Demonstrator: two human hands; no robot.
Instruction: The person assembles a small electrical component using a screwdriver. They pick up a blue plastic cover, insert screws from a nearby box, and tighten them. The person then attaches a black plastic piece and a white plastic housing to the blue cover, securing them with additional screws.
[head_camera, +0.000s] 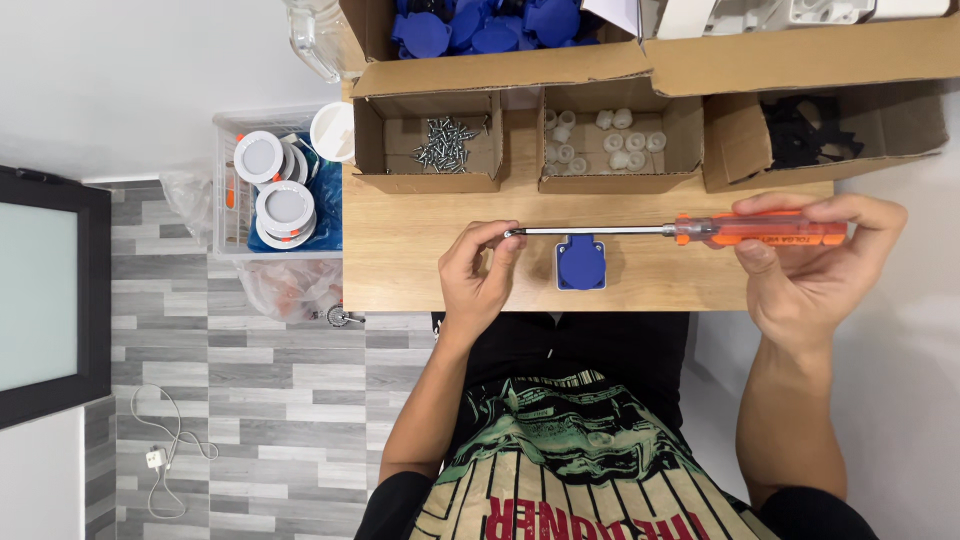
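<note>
Right hand (815, 262): fingers curling around, gripping orange screwdriver (700, 231) handle.
Left hand (480, 268): fingertips pinching its metal tip.
Blue socket (581, 262): lying by tabletop (400, 250) front edge.

Head view, looking down on the person's own body. Both forearms are bare from elbow to wrist; the left hand (478, 275) and right hand (815, 265) carry no gloves, rings, watch or bands. Short black sleeves (395, 505) end just above the elbows, their edges showing at the lower corners of the frame. The black shirt (590, 355) bears a large printed graphic on the chest: a pale green illustrated panel above, and below it cream and black vertical stripes crossed by red block lettering, seen upside down from this angle. The upper part of the shirt, nearest the counter, is plain black.
</note>
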